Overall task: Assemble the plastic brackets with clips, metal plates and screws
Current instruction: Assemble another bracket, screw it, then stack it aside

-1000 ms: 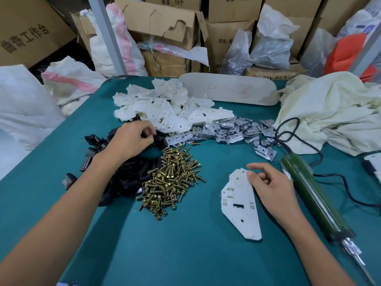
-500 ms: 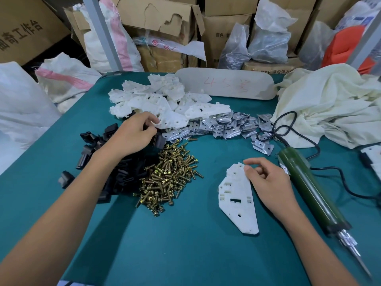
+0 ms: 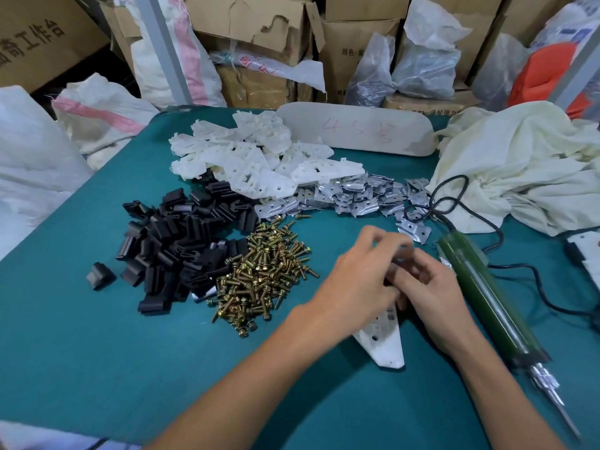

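My left hand and my right hand meet over the upper end of a white plastic bracket lying on the green table. My left hand pinches a blurred black clip at its fingertips. My right hand's curled fingers hold the bracket's top, which both hands hide. To the left lie a pile of black clips and a heap of brass screws. Behind them are metal plates and more white brackets.
A green electric screwdriver lies right of my hands, its bit pointing to the near edge and its black cord trailing right. A cream cloth is bunched at back right. A pale board lies at the back. Boxes and sacks surround the table.
My left hand has left the black clip pile and moved right to the bracket, carrying a clip. My right hand has closed in on the bracket's top beside it.
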The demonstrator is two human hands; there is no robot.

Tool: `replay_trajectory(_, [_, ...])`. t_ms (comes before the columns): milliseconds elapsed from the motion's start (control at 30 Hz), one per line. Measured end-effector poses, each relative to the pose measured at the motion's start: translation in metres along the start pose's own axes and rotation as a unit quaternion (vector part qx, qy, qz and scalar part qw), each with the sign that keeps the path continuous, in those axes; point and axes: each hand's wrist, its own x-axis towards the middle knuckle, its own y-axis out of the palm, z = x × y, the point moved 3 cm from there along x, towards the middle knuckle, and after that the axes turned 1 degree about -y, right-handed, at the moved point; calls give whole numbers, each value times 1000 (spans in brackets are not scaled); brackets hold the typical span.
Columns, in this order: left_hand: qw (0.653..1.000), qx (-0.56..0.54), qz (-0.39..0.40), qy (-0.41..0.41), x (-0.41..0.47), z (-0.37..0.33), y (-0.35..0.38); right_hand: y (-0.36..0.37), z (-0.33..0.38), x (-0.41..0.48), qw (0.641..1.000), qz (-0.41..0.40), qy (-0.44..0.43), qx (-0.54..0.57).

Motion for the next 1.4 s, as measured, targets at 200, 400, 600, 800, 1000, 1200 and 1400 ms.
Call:
replay_trajectory(200, [995,100,-5,-28,7,39,-56,-11,-5,6,996,-69,56,25])
replay_trajectory(400, [910,340,-113,-207,4,119,-154,-13,-10,8,994,-83,72,28])
replay_trajectory(600, [904,375,-72,-193,0,135,-142,-14,-8,8,993,-85,75,30])
replay_trajectory(800, [921,324,-161,-145,0,125,-143,-13,-5,8,992,-93,78,27])
replay_trajectory(1000, [963,185,-186,-63,2,82,-108,-13,-7,9,991,-110,78,15])
replay_trajectory(1200, [963,259,-66,-46,17,68,-39,-15,-12,7,987,-123,84,-54])
replay_trajectory(1400, [953,263,-150,-21,3,51,-24,-14,-9,4,982,-135,73,-112])
